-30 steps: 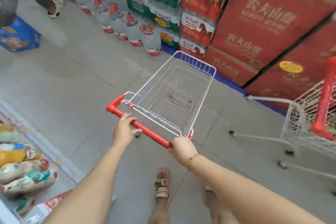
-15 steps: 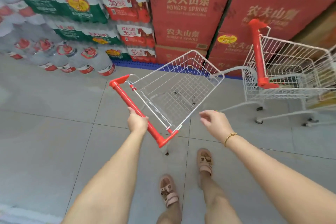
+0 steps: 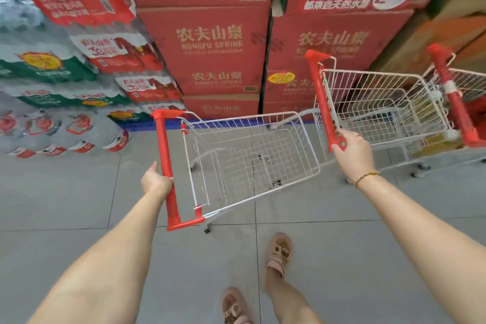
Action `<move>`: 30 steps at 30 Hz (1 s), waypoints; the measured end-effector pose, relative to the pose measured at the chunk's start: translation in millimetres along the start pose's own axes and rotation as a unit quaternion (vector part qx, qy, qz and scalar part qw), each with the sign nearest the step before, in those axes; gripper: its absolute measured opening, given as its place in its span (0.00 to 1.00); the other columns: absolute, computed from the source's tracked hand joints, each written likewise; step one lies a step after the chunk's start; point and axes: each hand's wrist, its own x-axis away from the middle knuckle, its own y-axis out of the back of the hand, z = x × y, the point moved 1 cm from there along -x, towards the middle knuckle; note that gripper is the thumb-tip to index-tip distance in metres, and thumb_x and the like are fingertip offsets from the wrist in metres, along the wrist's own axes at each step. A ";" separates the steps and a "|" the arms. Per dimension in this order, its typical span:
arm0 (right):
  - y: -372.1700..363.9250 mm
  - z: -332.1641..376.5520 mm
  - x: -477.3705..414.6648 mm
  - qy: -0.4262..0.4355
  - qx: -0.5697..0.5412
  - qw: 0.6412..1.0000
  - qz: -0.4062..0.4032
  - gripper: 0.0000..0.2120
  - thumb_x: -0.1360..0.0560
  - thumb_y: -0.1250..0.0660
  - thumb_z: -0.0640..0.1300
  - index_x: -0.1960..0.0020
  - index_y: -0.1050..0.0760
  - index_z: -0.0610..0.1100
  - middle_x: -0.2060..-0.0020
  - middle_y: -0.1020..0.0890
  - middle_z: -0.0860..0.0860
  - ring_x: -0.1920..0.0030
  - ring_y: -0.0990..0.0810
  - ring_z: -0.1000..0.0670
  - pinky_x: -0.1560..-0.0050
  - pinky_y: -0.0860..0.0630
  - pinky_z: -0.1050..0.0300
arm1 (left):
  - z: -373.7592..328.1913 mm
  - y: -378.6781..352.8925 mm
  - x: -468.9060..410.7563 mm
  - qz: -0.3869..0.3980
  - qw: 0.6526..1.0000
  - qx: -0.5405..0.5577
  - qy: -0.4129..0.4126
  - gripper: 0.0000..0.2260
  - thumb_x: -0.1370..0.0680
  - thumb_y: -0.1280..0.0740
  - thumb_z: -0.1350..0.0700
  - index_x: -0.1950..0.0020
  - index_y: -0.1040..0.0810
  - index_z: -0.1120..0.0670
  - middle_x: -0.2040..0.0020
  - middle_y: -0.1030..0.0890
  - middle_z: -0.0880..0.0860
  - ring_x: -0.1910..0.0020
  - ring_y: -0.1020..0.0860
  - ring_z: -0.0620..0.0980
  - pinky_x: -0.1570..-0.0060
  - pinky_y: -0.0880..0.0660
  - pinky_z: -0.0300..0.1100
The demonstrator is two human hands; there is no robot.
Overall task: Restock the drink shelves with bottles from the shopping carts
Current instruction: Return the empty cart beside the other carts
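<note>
Two wire carts, empty cart (image 3: 244, 116) gripped by left hand (image 3: 155, 181), second cart (image 3: 381, 73) gripped by right hand (image 3: 352, 151)

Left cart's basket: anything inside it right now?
Inside the left cart no bottles show; only grey floor and its own frame show through the wire, nothing covered. Left hand grips its red handle, right hand the second cart's handle.

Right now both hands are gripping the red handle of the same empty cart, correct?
Not quite. The head view shows only the left hand gripping the red handle of the empty cart. The right hand grips the red bar of a second cart standing to its right. The cart under the left hand is indeed empty.
</note>
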 end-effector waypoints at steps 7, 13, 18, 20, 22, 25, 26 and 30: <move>-1.1 -14.5 -49.8 -0.047 0.062 0.992 0.096 0.22 0.26 0.33 0.40 0.33 0.30 0.38 0.43 0.21 0.37 0.44 0.22 0.39 0.42 0.28 0.50 | -20.6 7.3 -15.7 -0.028 0.999 -0.040 0.017 0.28 0.27 0.32 0.66 0.27 0.34 0.54 0.34 0.25 0.60 0.39 0.25 0.61 0.39 0.27 0.50; -20.3 -11.7 -77.6 -0.045 0.077 0.991 0.104 0.20 0.24 0.36 0.43 0.33 0.30 0.42 0.44 0.20 0.38 0.45 0.22 0.38 0.45 0.27 0.51 | -23.9 33.1 -40.5 -0.015 0.997 -0.074 0.033 0.26 0.27 0.32 0.65 0.29 0.31 0.57 0.41 0.21 0.62 0.44 0.22 0.62 0.43 0.26 0.51; -30.7 -6.0 -94.9 -0.073 0.071 0.992 0.078 0.20 0.23 0.39 0.41 0.31 0.31 0.47 0.48 0.19 0.39 0.50 0.21 0.38 0.56 0.26 0.54 | -41.7 43.2 -74.4 0.027 0.998 -0.052 0.023 0.29 0.28 0.29 0.63 0.28 0.33 0.56 0.44 0.19 0.60 0.48 0.20 0.60 0.44 0.24 0.53; -31.4 -3.1 -100.5 -0.072 0.070 0.992 0.081 0.21 0.23 0.39 0.38 0.31 0.31 0.46 0.49 0.19 0.38 0.52 0.21 0.37 0.59 0.27 0.54 | -51.9 45.2 -91.6 0.044 0.998 -0.052 0.012 0.30 0.28 0.28 0.62 0.28 0.34 0.55 0.44 0.19 0.59 0.51 0.19 0.60 0.46 0.23 0.55; -33.1 -1.2 -106.1 -0.084 0.076 0.990 0.081 0.23 0.24 0.39 0.36 0.30 0.34 0.47 0.49 0.21 0.36 0.53 0.21 0.37 0.62 0.27 0.54 | -65.7 46.1 -108.9 0.056 0.996 -0.067 -0.004 0.31 0.28 0.28 0.61 0.27 0.34 0.55 0.44 0.19 0.59 0.52 0.19 0.59 0.46 0.23 0.56; -37.4 -0.8 -115.8 -0.102 0.098 0.987 0.078 0.30 0.25 0.39 0.35 0.27 0.40 0.52 0.51 0.23 0.37 0.53 0.21 0.36 0.57 0.26 0.52 | -92.5 47.9 -123.0 0.089 0.994 -0.059 -0.014 0.32 0.28 0.28 0.63 0.26 0.36 0.56 0.44 0.21 0.61 0.53 0.20 0.60 0.47 0.23 0.57; -38.3 -1.5 -118.7 -0.104 0.104 0.985 0.085 0.30 0.26 0.39 0.36 0.27 0.40 0.52 0.52 0.23 0.37 0.53 0.21 0.37 0.55 0.26 0.51 | -100.9 47.9 -126.1 0.104 0.993 -0.053 -0.016 0.32 0.28 0.28 0.64 0.26 0.37 0.57 0.43 0.22 0.62 0.54 0.21 0.60 0.48 0.23 0.57; -42.0 -4.1 -126.4 -0.129 0.107 0.980 0.108 0.25 0.24 0.41 0.40 0.28 0.37 0.52 0.58 0.22 0.42 0.58 0.23 0.41 0.55 0.26 0.53 | -131.1 44.0 -137.7 0.154 0.986 -0.055 -0.029 0.33 0.27 0.30 0.67 0.25 0.39 0.57 0.44 0.22 0.62 0.55 0.22 0.58 0.49 0.23 0.56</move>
